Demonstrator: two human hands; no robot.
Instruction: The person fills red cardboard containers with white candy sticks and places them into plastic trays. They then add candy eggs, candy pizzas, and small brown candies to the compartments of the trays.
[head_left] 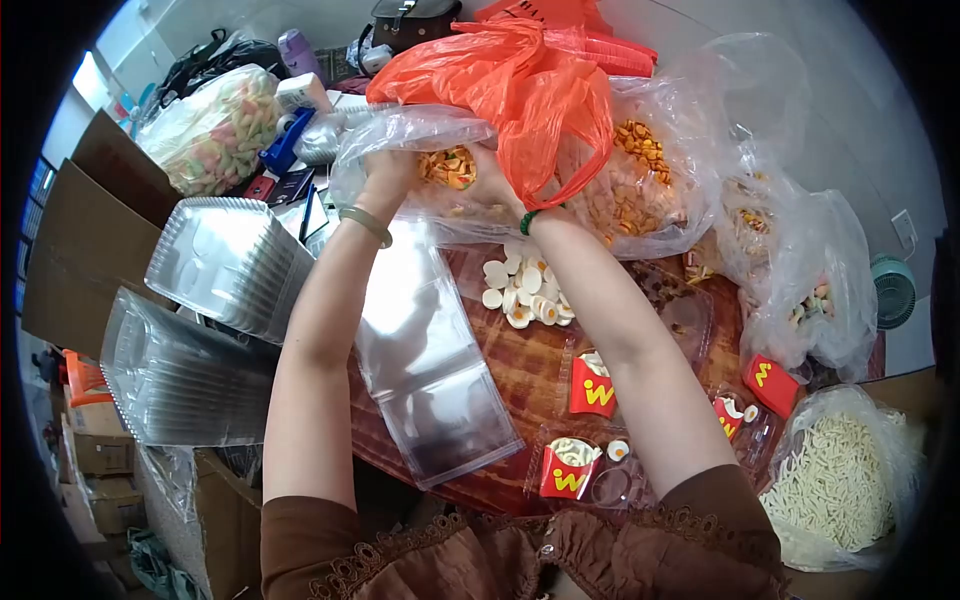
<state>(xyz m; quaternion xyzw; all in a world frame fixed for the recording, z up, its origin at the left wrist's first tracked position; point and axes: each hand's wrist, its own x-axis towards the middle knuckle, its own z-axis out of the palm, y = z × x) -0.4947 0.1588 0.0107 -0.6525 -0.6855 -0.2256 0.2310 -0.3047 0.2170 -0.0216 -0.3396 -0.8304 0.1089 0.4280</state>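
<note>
Now both hands are at the far side of the wooden table [530,355], in the mouth of a clear plastic bag [415,122]. Inside this bag, small orange pieces [447,168] are visible between the two hands. The left hand [388,172] is at the left side of the pieces, and the plastic covers its fingers, so I cannot tell if they are spread or pressed together. The right hand [490,178] is at the other side, close to the pieces; its fingertips are also hidden, and I cannot tell what they pinch. A pale bangle [368,225] is on the left wrist and a green band [530,220] is on the right one.

A red plastic bag [450,75] lies behind and partly over the clear bag, and its handle hangs beside the right wrist. To the right is another clear bag [690,190] with orange pieces. Nearer to the body, a pile of white discs [525,285], some with an orange centre, lies between the forearms. Clear plastic sleeves [440,420] lie to the left of this pile. Small red boxes [571,468] with a yellow mark are near the right forearm, and stacked clear trays [225,265] stand at the left.
</note>
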